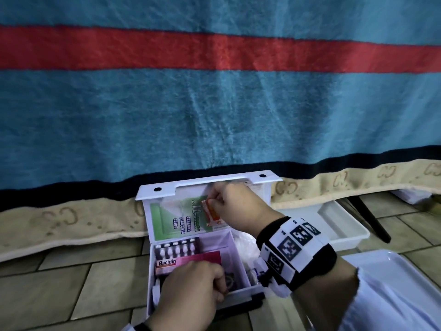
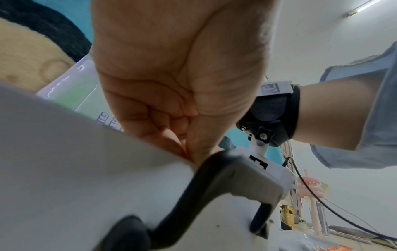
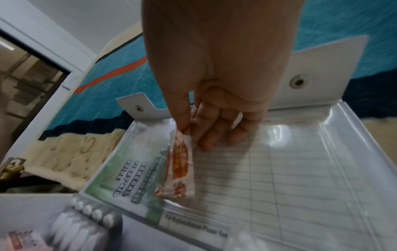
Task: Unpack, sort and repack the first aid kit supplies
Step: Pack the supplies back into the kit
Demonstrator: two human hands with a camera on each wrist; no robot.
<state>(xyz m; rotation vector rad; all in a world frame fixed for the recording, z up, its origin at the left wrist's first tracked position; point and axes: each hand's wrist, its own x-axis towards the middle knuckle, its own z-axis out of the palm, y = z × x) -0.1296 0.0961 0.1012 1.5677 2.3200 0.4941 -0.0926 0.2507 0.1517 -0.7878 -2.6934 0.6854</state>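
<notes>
The white first aid box [image 1: 167, 190] stands open on the floor with its lid upright. My right hand [image 1: 213, 199] pinches an orange and white sachet [image 1: 211, 212] by its top, in front of the green guide sheet [image 1: 176, 218] in the lid's clear sleeve. In the right wrist view thumb and forefinger of that hand [image 3: 183, 132] hold the sachet [image 3: 179, 168] hanging down. My left hand [image 1: 220, 286] grips the box's front wall; its curled fingers [image 2: 171, 141] sit beside the black handle [image 2: 193, 195]. Inside lie a Bacidin box [image 1: 167, 263], a pink box [image 1: 201, 256] and a blister pack [image 1: 176, 247].
A white plastic bag [image 1: 245, 247] fills the box's right compartment. A white tub [image 1: 343, 223] stands right of the box and a white tray [image 1: 393, 283] lies at bottom right. A blue and red blanket [image 1: 214, 103] hangs behind. A black leg [image 1: 370, 216] slants at far right.
</notes>
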